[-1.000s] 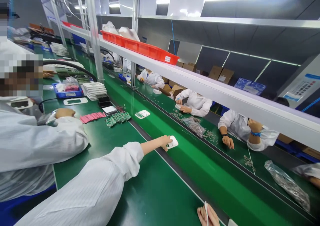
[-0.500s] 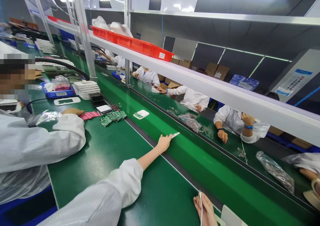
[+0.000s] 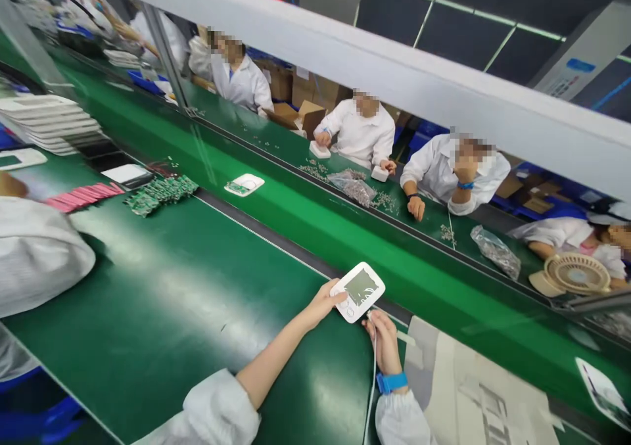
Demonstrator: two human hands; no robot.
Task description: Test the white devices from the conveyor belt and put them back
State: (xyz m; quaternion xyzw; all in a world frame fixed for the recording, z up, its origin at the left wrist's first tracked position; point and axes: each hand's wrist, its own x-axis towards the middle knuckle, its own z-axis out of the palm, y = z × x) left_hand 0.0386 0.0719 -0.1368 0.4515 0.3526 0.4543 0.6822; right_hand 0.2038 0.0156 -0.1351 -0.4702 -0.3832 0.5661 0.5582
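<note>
A white handheld device (image 3: 360, 290) with a grey screen and round buttons is gripped by my left hand (image 3: 323, 304), its thumb on the front face. The device is tilted with its screen towards me, over the near edge of the green conveyor belt (image 3: 296, 228). Just below its lower right edge, my right hand (image 3: 383, 340) pinches the end of a white cable (image 3: 372, 386). The cable's tip is at or very close to the device's edge; whether it is inserted I cannot tell. The cable hangs down towards the table's front.
Another white casing with a circuit board (image 3: 245, 184) lies on the belt. Green circuit boards (image 3: 160, 195) and pink strips (image 3: 83, 196) lie at left, beside a person's sleeve (image 3: 42, 254). A beige machine (image 3: 473, 386) stands at right. Co-workers sit across the belt.
My left hand has drawn the device back from over the belt towards my right hand and turned its screen to me. The right hand with the cable has come up to it. The view has shifted.
</note>
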